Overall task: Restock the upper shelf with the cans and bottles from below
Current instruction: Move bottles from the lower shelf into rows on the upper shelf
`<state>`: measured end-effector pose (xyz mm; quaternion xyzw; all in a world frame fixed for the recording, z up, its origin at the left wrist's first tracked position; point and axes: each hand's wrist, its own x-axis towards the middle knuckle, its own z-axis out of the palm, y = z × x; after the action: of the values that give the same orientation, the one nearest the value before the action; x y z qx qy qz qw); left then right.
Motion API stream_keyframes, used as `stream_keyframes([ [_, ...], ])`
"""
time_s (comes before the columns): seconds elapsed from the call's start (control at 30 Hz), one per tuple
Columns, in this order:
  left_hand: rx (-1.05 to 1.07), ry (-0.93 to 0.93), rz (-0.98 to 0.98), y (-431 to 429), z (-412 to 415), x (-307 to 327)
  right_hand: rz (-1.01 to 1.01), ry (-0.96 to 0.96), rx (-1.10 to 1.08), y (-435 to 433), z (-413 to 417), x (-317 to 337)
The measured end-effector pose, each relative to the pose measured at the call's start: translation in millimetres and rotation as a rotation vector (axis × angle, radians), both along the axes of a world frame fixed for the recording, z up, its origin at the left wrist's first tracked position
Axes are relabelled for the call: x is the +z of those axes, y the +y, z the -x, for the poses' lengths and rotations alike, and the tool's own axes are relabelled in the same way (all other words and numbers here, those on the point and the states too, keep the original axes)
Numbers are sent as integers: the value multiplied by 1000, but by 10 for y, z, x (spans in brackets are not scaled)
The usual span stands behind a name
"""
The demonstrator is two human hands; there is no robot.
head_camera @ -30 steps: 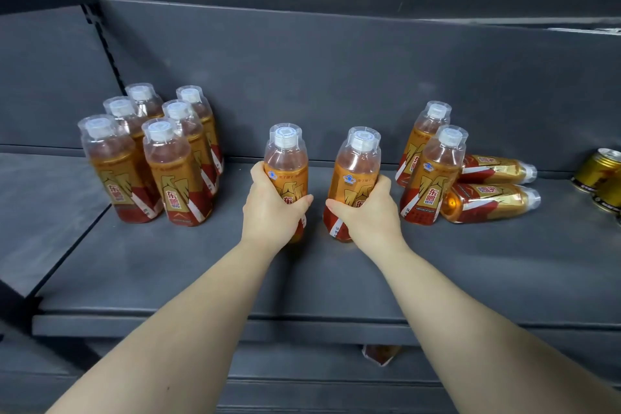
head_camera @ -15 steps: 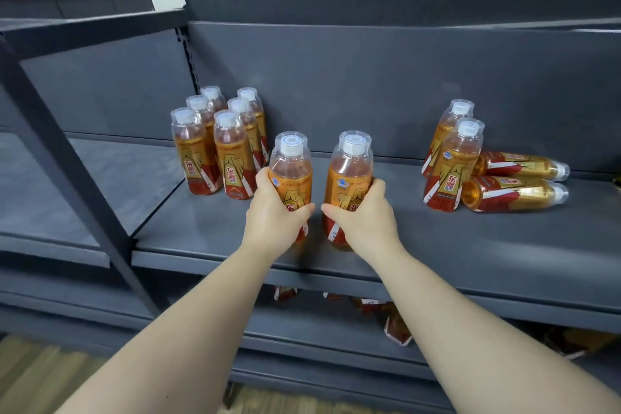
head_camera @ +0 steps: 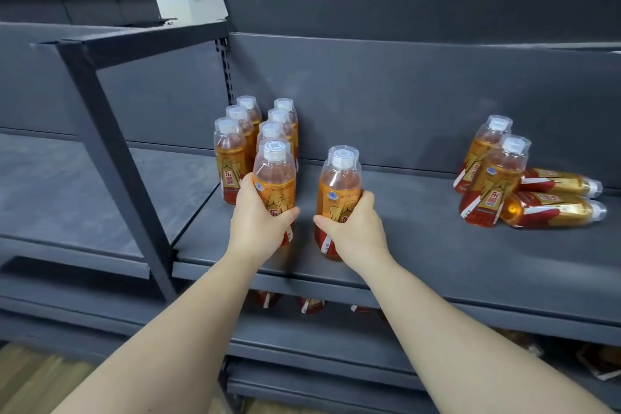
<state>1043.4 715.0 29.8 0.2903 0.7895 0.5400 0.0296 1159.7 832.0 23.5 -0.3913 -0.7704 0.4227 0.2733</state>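
Bottles moved left to join the standing block

The left hand (head_camera: 260, 225) and right hand (head_camera: 353, 232) each hold one bottle on the upper shelf (head_camera: 437, 245). Each grip is wrapped round the label band, with the thumb on the near side and the fingers curled behind.

A second ago the pair stood about midway between the two groups on this shelf. Now the left bottle (head_camera: 274, 178) is just in front of the standing block (head_camera: 230, 158) of six, so close that I cannot tell whether they touch. The right bottle (head_camera: 339, 185) is beside it with a gap between them. The right-hand group (head_camera: 494, 178), two upright and two lying on their sides, is now well apart.

I read this as the pair being lined up to extend the block, so placing looks nearly done and letting go is still to come. Whether the bases rest on the shelf or hang just above it is unclear, and the left base is hidden by the hand.

Both held bottles are upright. They are clear plastic holding amber drink, each with a white cap under a clear dome and an orange, gold and red label.

Lower bottles (head_camera: 311, 304) show on the shelf beneath, so restocking is probably far from finished.
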Motion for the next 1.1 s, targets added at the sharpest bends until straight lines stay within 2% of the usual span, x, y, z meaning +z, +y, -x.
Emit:
stream_keyframes([
  [0.23,44,2,-25,-264,457,47,-4,17,12,-247,469,9],
  [0.57,39,-89,-38,-366,990,-44,-42,-3,-7,-431,987,-34],
  [0.87,-10,-157,-48,-275,1146,-63,-66,-15,-69,-523,1205,-83],
  [1.1,-4,-132,-15,-222,1245,-156,-60,-27,-107,-487,1305,-94],
])
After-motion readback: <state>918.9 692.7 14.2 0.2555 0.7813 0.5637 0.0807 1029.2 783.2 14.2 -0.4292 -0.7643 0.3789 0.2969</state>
